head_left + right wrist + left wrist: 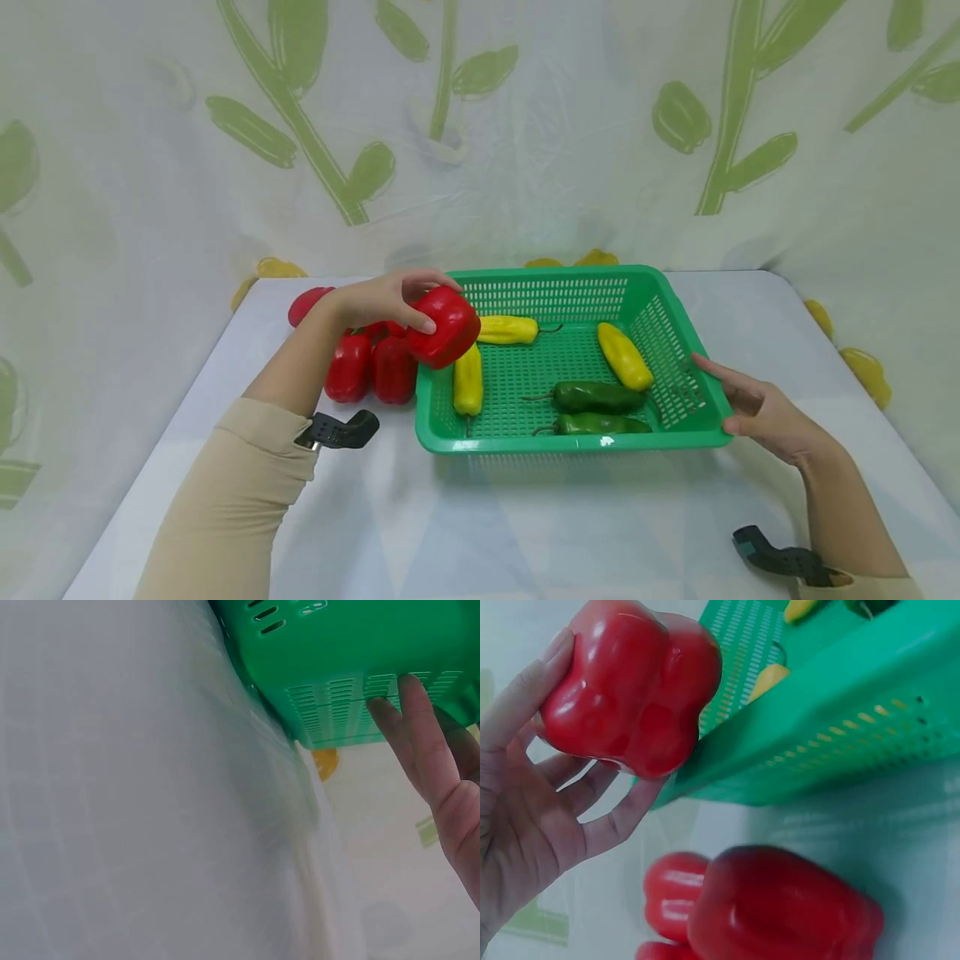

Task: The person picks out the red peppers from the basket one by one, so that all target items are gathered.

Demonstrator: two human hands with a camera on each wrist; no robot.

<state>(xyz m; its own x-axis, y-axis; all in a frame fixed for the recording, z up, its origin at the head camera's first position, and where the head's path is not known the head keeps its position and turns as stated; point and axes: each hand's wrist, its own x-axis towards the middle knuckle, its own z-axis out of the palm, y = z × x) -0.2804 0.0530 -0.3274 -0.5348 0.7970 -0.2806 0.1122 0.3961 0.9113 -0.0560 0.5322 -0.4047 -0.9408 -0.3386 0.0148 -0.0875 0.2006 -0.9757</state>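
Note:
A red bell pepper (448,327) is gripped in my left hand (382,300), thumb on one side and fingers around the other. It is held over the left rim of a green plastic basket (577,443). In the left wrist view, the lobed end of the pepper (634,690) faces the camera. My right hand (768,412) is at the basket's right side, fingers fairly straight against the outer wall and thumb near the front corner. Inside the basket lie three long yellow peppers (624,357) and two dark green peppers (598,397).
Several more red bell peppers (394,371) lie on the white table (360,533) just left of the basket, partly hidden behind my left forearm. A pale curtain (570,167) with a green leaf pattern hangs behind the table.

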